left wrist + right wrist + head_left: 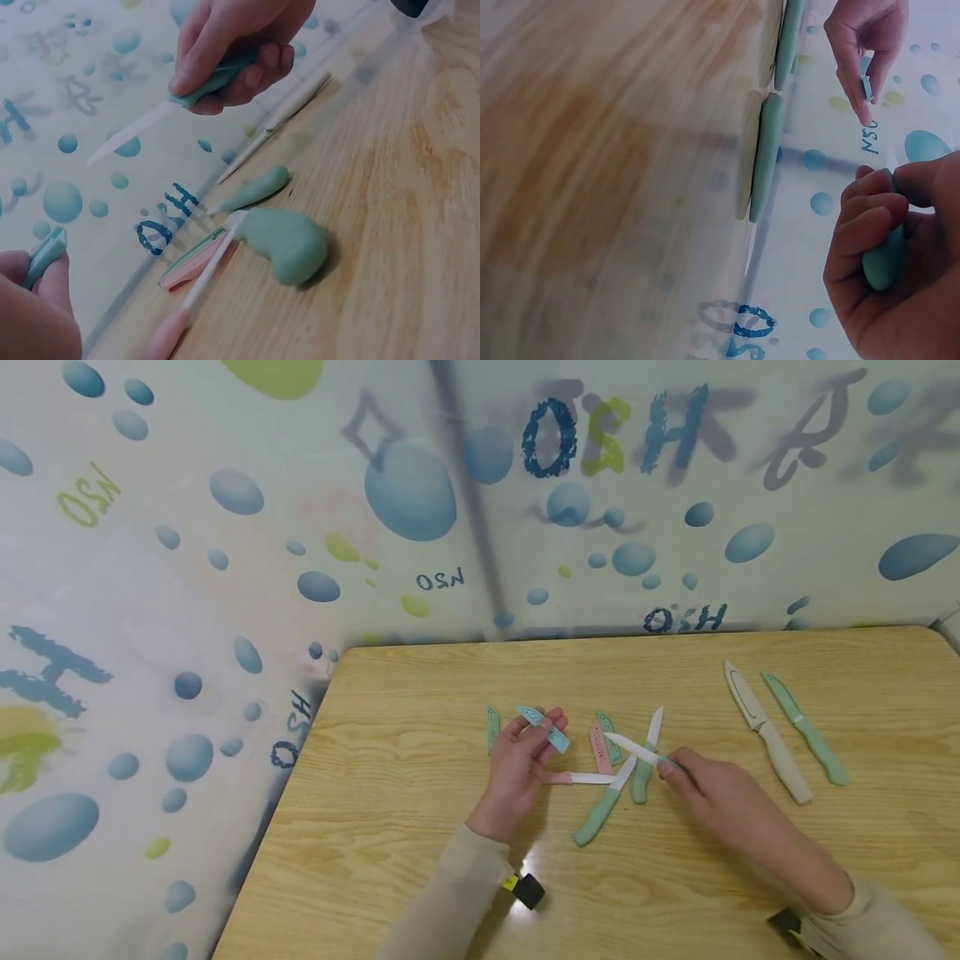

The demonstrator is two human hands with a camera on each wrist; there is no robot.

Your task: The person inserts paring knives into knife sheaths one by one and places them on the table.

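Observation:
My left hand (510,768) pinches a light-blue patterned blade sheath (558,741) between thumb and fingers, above the table. My right hand (716,789) grips the teal handle of a knife (217,79), its bare white blade (630,747) pointing left toward the sheath, with a gap between them. Below lie a pink-handled knife (592,778) and two green-handled knives, one nearer (598,817) and one farther (641,781), all with white blades bare. Beside them are a pink sheath (601,747) and a green sheath (613,748), partly overlapped by the held blade.
Another green sheath (492,729) lies left of my left hand. To the right, a beige knife (783,764) and a green knife (821,752) lie side by side with their blades covered. The wooden table (360,827) meets a patterned curtain (285,527) at its back edge.

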